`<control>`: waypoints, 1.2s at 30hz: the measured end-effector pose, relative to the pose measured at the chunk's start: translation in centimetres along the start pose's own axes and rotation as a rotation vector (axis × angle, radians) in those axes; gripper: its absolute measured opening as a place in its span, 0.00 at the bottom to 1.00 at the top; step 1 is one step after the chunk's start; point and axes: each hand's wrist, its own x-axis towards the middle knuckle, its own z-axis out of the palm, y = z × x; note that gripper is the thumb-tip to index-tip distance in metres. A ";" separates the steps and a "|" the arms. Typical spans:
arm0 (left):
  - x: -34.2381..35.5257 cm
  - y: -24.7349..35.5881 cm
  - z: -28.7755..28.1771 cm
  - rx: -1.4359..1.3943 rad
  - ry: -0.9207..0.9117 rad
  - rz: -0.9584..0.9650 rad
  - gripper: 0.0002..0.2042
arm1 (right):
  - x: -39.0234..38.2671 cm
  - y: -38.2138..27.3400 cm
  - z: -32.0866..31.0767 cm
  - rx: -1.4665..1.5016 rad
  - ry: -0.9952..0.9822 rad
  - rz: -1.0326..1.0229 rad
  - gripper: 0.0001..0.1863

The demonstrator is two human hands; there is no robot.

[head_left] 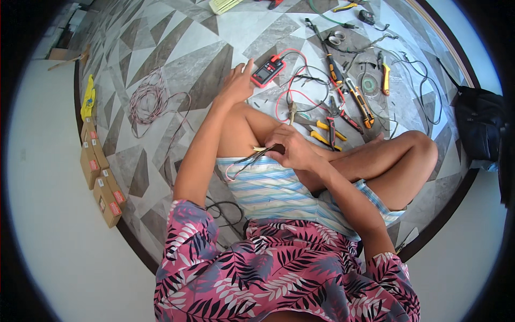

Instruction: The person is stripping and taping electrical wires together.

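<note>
My left hand [238,81] reaches forward over the floor, its fingers stretched out at the near left edge of a red and black multimeter [268,71]. Whether the fingertips touch the case I cannot tell. Red and black test leads [303,58] run from the meter's top and loop to its right. Above my lap, my right hand [292,146] is closed around a bundle of thin black wires [258,154], whose loose ends stick out to the left. A pale stripped piece shows at the bundle's end, and one pinkish wire curls down over the striped shorts.
A coil of red and white wire [147,103] lies to the left. Yellow-handled pliers [325,126], red-handled cutters [343,115], a utility knife [360,103], a screwdriver [332,65] and cables spread on the right. Cardboard boxes [107,196] line the left wall; a black backpack [479,123] stands right.
</note>
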 end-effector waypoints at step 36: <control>-25.7 0.4 -3.1 -0.830 0.461 -0.217 0.10 | 3.2 -0.3 -1.3 -0.151 -0.022 0.067 0.11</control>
